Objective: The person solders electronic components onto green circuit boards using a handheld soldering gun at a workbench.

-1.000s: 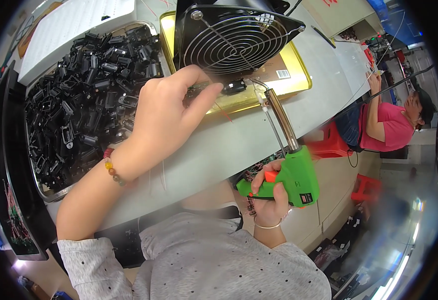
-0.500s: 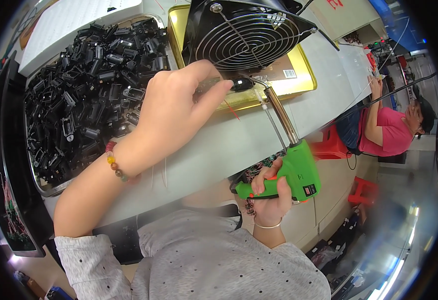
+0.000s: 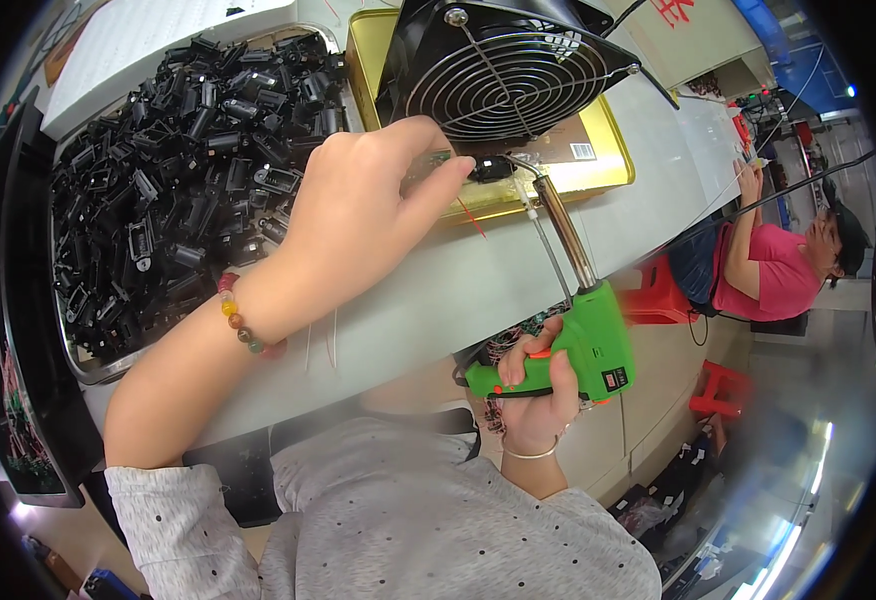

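My left hand [image 3: 353, 205] is closed, thumb and fingers pinching a small black plastic housing [image 3: 491, 169] by its left end. A thin red wire [image 3: 472, 217] hangs below those fingertips. Wrapped round the handle of a green soldering gun [image 3: 603, 340], my right hand [image 3: 538, 415] keeps it below the table's front edge, barrel pointing up. The gun's metal barrel [image 3: 566, 230] and thin solder feed tube [image 3: 548, 245] reach up to the housing's right end. Whether the tip touches the housing is too small to tell.
A black fan [image 3: 513, 100] with a wire guard stands on a gold tin [image 3: 613, 150] just beyond the housing. At left, a metal tray [image 3: 108, 375] is heaped with black housings [image 3: 198, 180], near white foam [image 3: 138, 50]. A co-worker [image 3: 778, 255] sits at far right; red stools stand nearby.
Both hands keep their holds. The scene has shifted slightly in view, while the housing and the soldering tip stay close together.
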The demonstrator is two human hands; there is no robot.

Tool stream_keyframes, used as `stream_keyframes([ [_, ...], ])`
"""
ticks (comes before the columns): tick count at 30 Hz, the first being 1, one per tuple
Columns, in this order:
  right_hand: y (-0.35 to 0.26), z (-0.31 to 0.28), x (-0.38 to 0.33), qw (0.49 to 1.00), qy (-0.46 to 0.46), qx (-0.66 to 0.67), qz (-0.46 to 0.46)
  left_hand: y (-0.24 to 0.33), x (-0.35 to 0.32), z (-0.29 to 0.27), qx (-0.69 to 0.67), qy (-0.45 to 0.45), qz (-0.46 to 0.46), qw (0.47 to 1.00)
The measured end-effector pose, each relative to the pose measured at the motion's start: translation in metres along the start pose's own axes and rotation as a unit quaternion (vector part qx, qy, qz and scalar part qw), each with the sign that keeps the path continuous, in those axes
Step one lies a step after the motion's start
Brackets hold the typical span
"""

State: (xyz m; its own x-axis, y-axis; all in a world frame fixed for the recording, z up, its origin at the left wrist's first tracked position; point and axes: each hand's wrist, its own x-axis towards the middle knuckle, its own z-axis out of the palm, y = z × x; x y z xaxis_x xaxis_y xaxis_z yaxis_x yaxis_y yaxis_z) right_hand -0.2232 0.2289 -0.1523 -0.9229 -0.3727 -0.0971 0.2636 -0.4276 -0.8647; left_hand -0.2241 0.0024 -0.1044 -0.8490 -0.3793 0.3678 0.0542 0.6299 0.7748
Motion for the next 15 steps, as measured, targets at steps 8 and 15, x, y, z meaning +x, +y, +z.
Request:
stream_keyframes([
  [8,0.007,0.000,0.003,0.994,0.013,-0.070,-0.083,-0.002,0.000,0.001,-0.005,0.009,0.009,1.000],
  [15,0.009,-0.012,-0.001,0.997,-0.014,-0.029,-0.076,-0.003,0.000,0.002,-0.014,0.018,0.017,1.000],
])
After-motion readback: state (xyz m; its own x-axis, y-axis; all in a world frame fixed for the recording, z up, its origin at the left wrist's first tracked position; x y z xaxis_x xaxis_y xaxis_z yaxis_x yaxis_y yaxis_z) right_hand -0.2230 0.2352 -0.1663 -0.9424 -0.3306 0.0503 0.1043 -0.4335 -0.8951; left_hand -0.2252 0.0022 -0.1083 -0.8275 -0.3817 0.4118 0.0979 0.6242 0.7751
